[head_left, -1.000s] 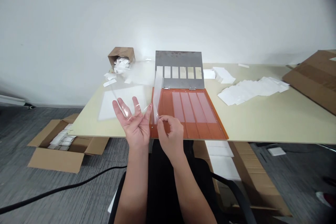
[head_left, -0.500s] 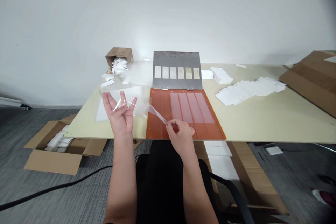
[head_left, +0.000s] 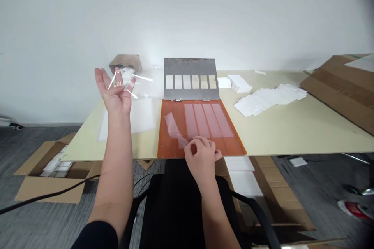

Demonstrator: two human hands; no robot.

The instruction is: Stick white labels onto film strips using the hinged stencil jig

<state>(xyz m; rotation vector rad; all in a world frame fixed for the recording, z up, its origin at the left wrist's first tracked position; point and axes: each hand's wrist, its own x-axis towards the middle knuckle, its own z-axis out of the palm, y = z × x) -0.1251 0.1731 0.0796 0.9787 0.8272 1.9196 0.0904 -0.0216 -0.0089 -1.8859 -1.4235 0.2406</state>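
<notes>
My left hand [head_left: 115,91] is raised above the table's back left, and a sheet of clear plastic film [head_left: 140,83] clings between its spread fingers. My right hand [head_left: 201,155] sits at the front of the orange hinged board [head_left: 169,148], fingers curled together. A narrow strip of clear film [head_left: 173,126] lies slantwise on the board, its lower end reaching those fingertips. To the right of the strip lie several long pink rectangles [head_left: 203,120].
A steel plate with six rectangular windows [head_left: 189,68] stands hinged behind the board. White sheets [head_left: 270,99] lie on the cream table [head_left: 269,136] at right. A cardboard box of white pieces [head_left: 124,62] sits behind my left hand. Flattened cardboard [head_left: 341,89] lies at right.
My left hand has risen and moved back, carrying the clear film. The strip has come down flat onto the orange board, and my right hand has dropped nearer the board's front edge.
</notes>
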